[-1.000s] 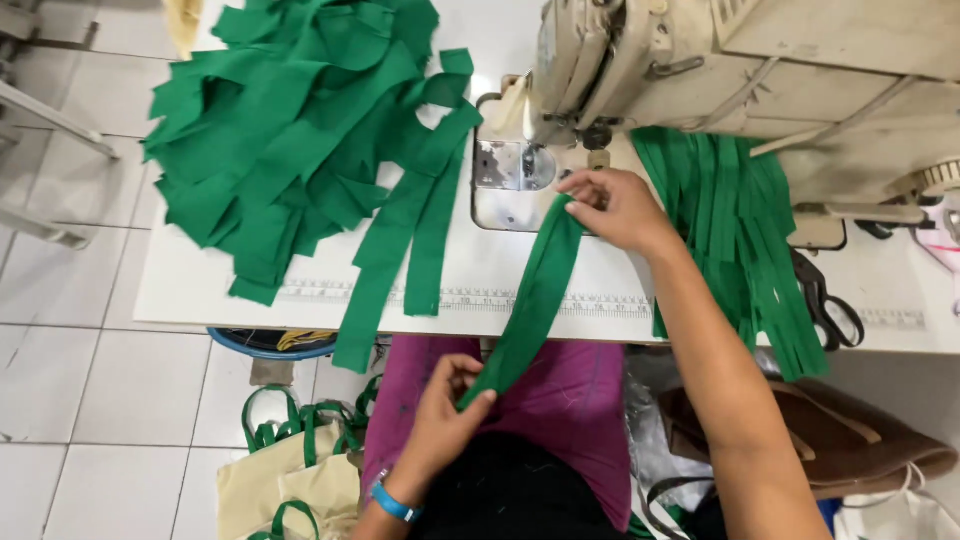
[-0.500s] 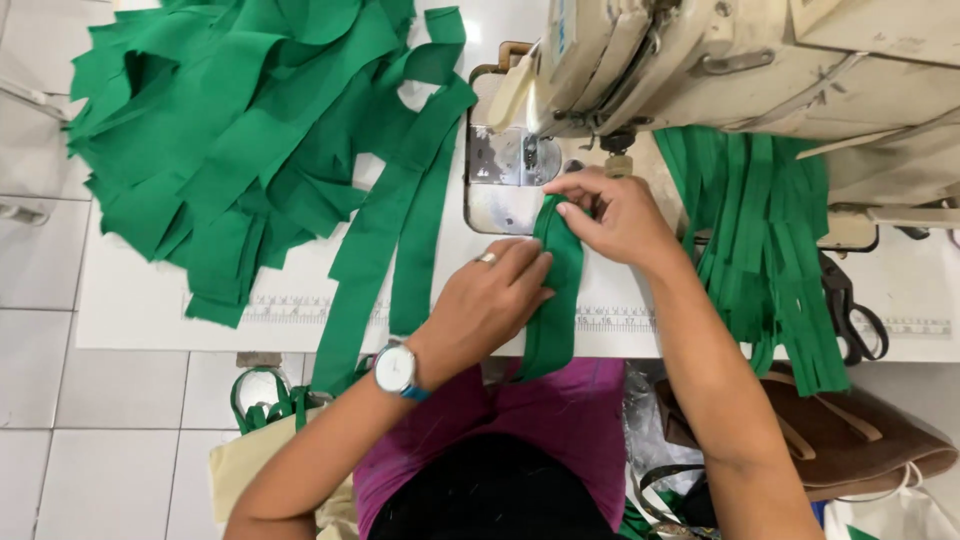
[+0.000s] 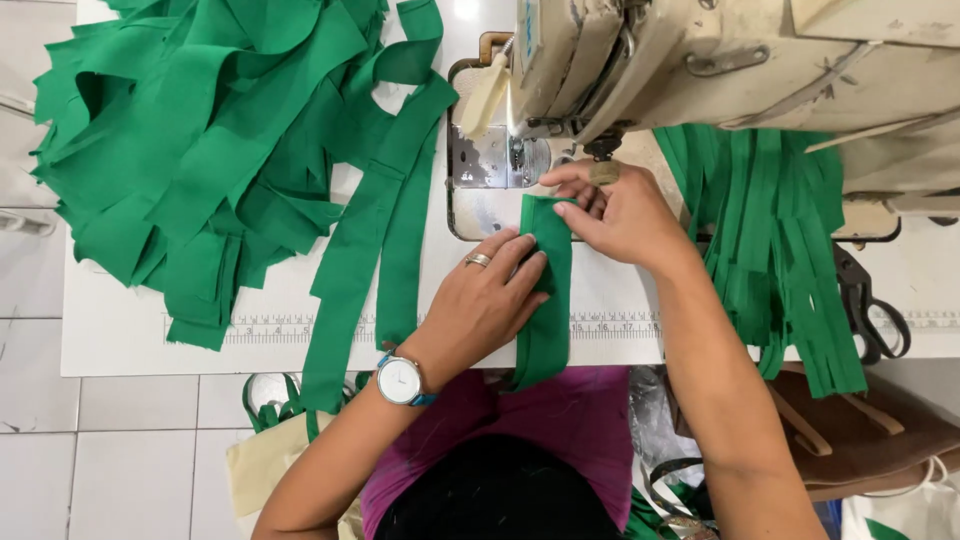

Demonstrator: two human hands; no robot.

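Observation:
A green fabric strip lies folded on the white sewing table, its top end just below the presser foot of the beige sewing machine. My left hand, with a ring and a wristwatch, presses flat on the strip's left edge. My right hand pinches the strip's top end with its fingertips, close to the metal needle plate. The strip's lower end hangs over the table's front edge onto my lap.
A large heap of green strips covers the table's left side, two long ones trailing over the front edge. More green strips hang at the right. Black scissors lie at the right. Bags stand on the tiled floor below.
My left hand has come up from my lap onto the table and now presses the strip. The strip's end has been folded and moved nearer the presser foot.

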